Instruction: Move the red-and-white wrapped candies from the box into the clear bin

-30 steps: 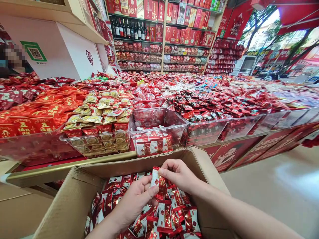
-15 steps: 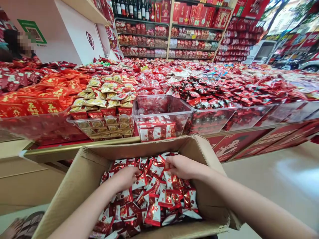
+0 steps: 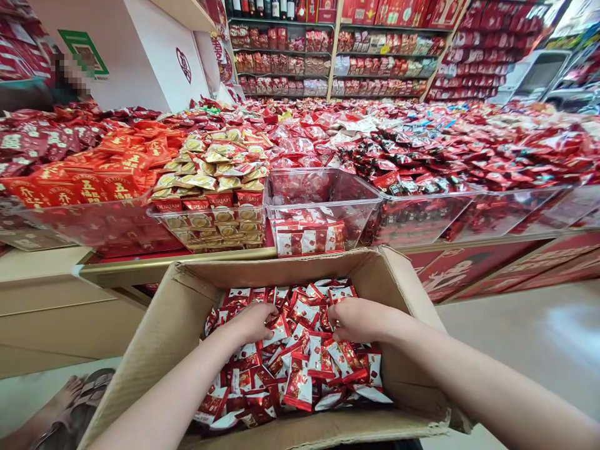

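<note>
An open cardboard box (image 3: 187,312) stands in front of me, holding a loose heap of small red-and-white snack packets (image 3: 299,381). Both my hands reach down into it. My left hand (image 3: 255,320) is left of the heap's middle, thumb and fingers closed around the edge of a packet (image 3: 280,328). Opposite it, my right hand (image 3: 359,320) lies palm down with curled fingers against the packets at the right; what its fingertips hold is hidden. Beyond the box, a clear plastic bin (image 3: 323,206) contains a low layer of matching packets (image 3: 309,239).
Clear bins of durian packets (image 3: 210,215), orange-red packets (image 3: 89,187) and dark red packets (image 3: 407,215) flank the low-filled bin. Stocked shelves (image 3: 332,62) stand behind. Another person's foot (image 3: 70,394) shows at lower left, beside the box.
My view has tilted down and turned slightly left. My right hand has moved a little toward me and lower into the heap, with packets shifting beneath it. The left hand stays nearly in place.
</note>
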The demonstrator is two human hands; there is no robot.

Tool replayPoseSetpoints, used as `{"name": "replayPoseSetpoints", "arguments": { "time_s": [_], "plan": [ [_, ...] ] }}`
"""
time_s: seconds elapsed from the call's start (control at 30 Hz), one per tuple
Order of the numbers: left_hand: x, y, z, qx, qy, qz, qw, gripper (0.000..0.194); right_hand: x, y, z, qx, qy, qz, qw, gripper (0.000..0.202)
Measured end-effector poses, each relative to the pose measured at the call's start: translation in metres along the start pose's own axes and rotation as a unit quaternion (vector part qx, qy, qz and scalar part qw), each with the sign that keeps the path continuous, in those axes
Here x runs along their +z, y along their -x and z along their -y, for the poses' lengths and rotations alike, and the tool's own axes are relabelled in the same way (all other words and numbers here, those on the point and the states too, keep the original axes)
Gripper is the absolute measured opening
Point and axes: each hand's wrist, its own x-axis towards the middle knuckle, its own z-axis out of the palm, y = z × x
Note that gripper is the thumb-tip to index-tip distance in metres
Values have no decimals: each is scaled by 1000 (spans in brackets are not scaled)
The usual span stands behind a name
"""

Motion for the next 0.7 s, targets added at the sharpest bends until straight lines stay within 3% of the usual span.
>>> {"name": "replayPoseSetpoints", "arguments": {
  "time_s": [0.17,0.3,0.43,0.5,0.57,0.7],
  "plan": [
    [-1,3,-1,-15,10,-11,1000,24,3,-2,-4,1,-12,-10,1000,22],
    [-16,14,-16,23,98,-50,994,19,4,-5,-3,-4,-91,-118,989,24],
    [-30,24,-46,96,198,-69,973,14,0,-9,5,-76,-264,-213,938,37],
    [-32,27,-57,113,241,-78,961,12,-2,-11,9,-91,-320,-231,914,29],
    [-33,29,-62,112,283,-89,949,18,-3,-13,10,-78,-368,-237,896,21],
    [-36,32,-62,84,386,-91,914,30,-2,-15,5,-69,-511,-198,833,30]
  ]
}}
